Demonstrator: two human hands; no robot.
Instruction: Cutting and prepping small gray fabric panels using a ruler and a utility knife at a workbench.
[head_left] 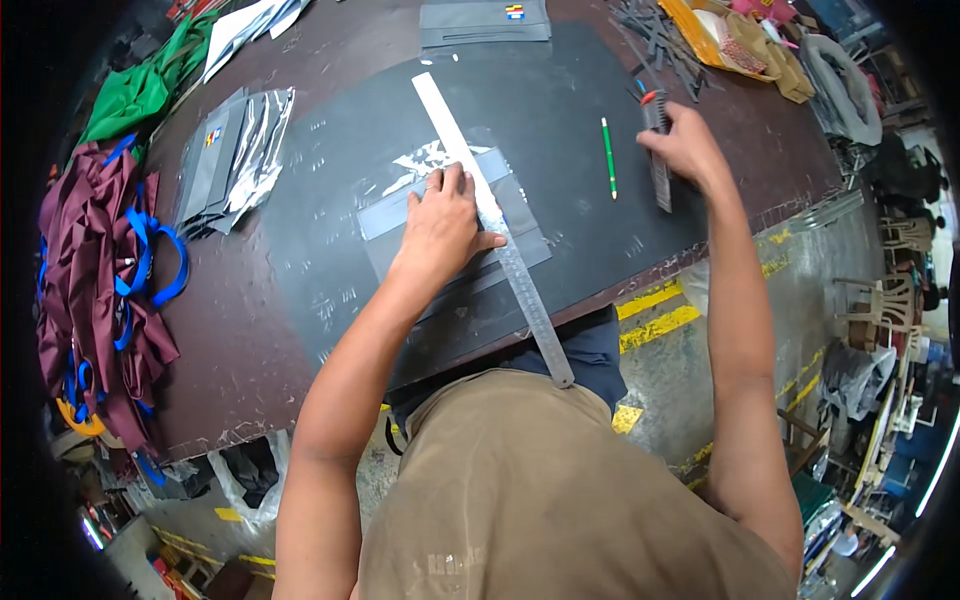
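With the left hand (440, 225) spread flat, pinning the steel ruler (490, 215) across grey fabric (455, 235) at mid-desk, the right hand (685, 145), fingers closed around a black strip (659, 165), seemingly needed to bring it over.

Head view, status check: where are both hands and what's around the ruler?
Left hand flat on metal ruler, pinning grey fabric panel. Right hand gripping dark strip tool at the mat's right edge. Green pencil lies loose between them.
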